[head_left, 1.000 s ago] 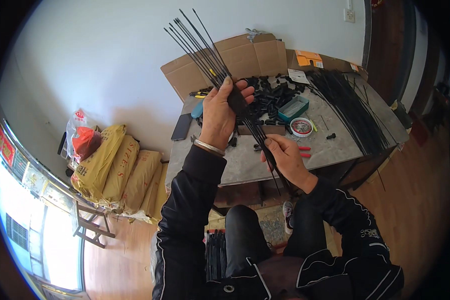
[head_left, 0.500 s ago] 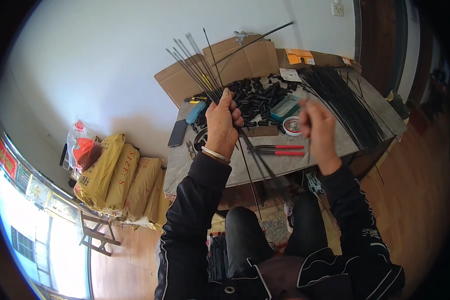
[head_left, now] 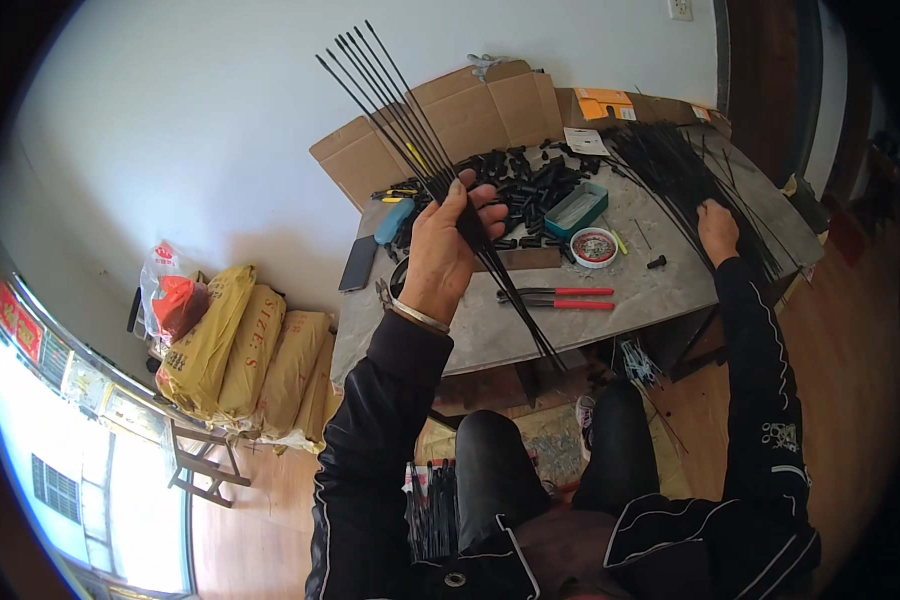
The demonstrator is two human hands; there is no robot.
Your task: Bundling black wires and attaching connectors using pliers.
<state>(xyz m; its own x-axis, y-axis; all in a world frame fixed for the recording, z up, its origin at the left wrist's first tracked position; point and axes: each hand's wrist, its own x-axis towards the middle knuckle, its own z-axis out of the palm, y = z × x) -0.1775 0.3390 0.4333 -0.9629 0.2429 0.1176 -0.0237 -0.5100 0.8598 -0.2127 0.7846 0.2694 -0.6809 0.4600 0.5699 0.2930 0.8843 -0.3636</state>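
Observation:
A bundle of several thin black rods (head_left: 388, 118) slants across my left hand (head_left: 440, 245), with the thumb pressed over it and the fingers partly curled. Its upper ends fan out toward the wall, and the lower ends reach past the table's front edge. Over at the right, my right hand (head_left: 717, 232) is closed at a large pile of similar black rods (head_left: 655, 165). Its curled fingers grip into the pile; how many rods they hold is hidden. Short black plastic fittings (head_left: 530, 190) lie heaped in the middle of the table, beyond my left hand.
Red-handled pliers (head_left: 580, 298), a round dish of small parts (head_left: 594, 248) and a green tray (head_left: 578, 210) are on the grey table (head_left: 660, 290). A dark phone (head_left: 358, 264) lies at its left edge. Cardboard (head_left: 450, 115) stands behind; full sacks (head_left: 240, 350) stand on the left.
My right hand has moved right, from near the round dish to the rod pile. A rod that stuck out apart from my left hand's bundle no longer shows; the bundle is tighter.

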